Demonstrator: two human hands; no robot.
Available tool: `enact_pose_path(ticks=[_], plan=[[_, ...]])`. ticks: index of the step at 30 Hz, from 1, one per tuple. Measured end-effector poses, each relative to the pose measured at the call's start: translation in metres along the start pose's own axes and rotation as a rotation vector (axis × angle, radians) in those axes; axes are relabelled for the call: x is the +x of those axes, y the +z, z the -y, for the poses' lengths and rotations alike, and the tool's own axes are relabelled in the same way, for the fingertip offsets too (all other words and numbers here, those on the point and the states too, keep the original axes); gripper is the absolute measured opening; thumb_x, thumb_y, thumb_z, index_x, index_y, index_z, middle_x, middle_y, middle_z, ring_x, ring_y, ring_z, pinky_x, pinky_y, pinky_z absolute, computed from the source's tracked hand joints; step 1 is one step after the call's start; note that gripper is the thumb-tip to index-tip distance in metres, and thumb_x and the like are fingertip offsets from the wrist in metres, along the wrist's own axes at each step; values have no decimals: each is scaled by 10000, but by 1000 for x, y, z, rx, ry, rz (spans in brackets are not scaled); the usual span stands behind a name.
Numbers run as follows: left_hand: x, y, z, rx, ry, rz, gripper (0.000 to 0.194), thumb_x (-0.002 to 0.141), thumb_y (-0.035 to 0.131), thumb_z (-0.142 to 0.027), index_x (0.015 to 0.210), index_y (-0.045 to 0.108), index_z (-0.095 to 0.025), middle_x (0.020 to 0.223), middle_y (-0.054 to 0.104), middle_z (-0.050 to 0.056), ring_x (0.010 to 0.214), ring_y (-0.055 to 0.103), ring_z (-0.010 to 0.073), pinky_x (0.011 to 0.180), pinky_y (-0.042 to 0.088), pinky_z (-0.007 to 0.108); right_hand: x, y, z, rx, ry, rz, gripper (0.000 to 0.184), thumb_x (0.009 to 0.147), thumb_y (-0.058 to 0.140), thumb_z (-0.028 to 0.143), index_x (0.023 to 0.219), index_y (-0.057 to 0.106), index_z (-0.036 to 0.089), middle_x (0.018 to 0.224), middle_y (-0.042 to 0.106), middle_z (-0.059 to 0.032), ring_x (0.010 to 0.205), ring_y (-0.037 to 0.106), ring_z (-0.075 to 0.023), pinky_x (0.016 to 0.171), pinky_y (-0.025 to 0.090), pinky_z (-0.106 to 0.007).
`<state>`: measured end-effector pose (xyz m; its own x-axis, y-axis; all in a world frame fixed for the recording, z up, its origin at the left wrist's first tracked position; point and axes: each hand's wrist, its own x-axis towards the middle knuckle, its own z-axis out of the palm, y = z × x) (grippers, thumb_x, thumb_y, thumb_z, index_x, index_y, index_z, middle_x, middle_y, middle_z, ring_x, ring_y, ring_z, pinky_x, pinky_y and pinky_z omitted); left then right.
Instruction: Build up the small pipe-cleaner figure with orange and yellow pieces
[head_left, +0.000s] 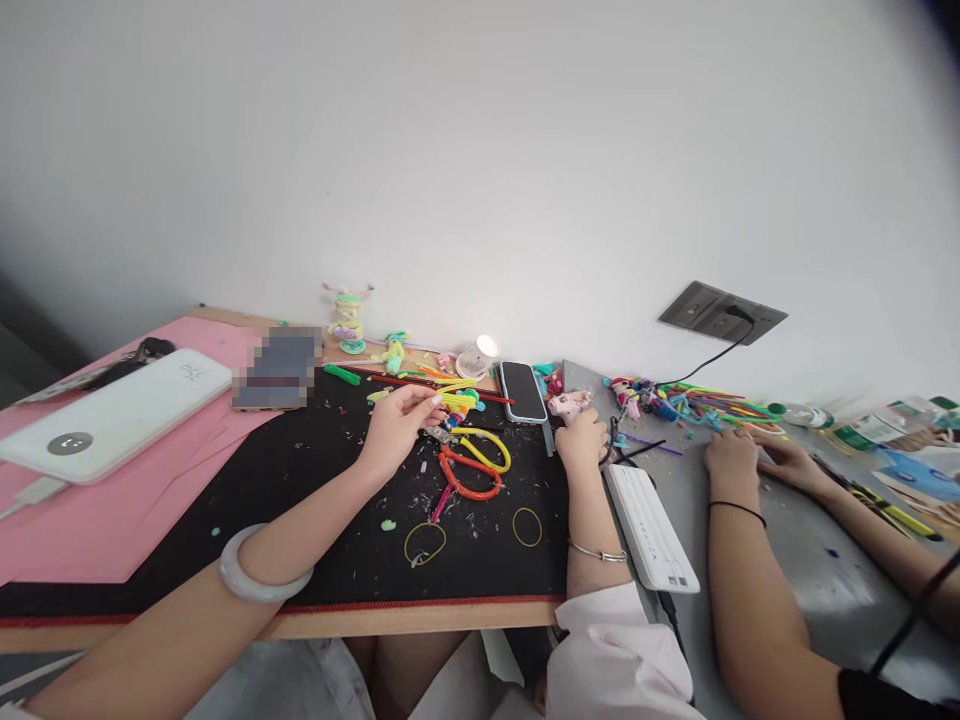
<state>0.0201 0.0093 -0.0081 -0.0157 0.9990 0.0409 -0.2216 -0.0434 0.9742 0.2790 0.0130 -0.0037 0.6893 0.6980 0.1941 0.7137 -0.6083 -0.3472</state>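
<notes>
My left hand [401, 425], with a pale bangle on its arm, pinches yellow pipe cleaners [456, 400] between thumb and fingertips above the black mat [315, 540]. Just below lie pliers with yellow and orange-red loop handles [471, 478]; the hand partly covers their metal head. My right hand [581, 440] rests with curled fingers at the mat's right edge, right by a pink fuzzy figure [570, 403]. What those fingers hold, if anything, is hidden. Rubber bands [527, 527] and fluffy scraps are scattered on the mat.
A phone [523, 392] and paper cup [478, 357] stand near the wall. To the left are a white power bank [120, 415] and pink sheet [142, 500]. Another power bank [652, 528] lies right, beside another person's hands [733, 460]. Behind them is a pipe-cleaner bundle [724, 408].
</notes>
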Motion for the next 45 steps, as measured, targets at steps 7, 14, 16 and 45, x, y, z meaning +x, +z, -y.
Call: enact_pose_path(ticks=[7,14,16,45], plan=[[1,-1,1,26,27,-5,351,656,711,-432,805,615,-129,701,671,31,669,669,176,679,554,316,5,-6,-6,37,-5,-9,433,724,512,171,1142,456,73,1140,502,-255,1086,512,-375,848,408,-478],[3,-3,3,56,64,-14,319,679,696,-414,805,619,-131,718,684,45,698,684,198,673,550,314,9,-8,-10,95,-39,-71,484,720,519,179,1181,472,41,1127,540,-255,1077,528,-344,885,398,-428],[3,-3,3,60,73,-15,319,680,695,-417,803,621,-132,717,685,45,700,686,202,673,551,317,9,-8,-10,116,-52,-92,475,715,516,173,1169,485,38,1113,552,-251,1076,526,-339,893,391,-420],[2,-3,2,95,123,-80,224,723,663,-335,804,630,-128,746,697,55,729,699,212,678,559,305,-34,-12,20,1136,-494,795,464,763,597,456,1127,565,170,658,500,19,518,387,-90,497,409,-231]])
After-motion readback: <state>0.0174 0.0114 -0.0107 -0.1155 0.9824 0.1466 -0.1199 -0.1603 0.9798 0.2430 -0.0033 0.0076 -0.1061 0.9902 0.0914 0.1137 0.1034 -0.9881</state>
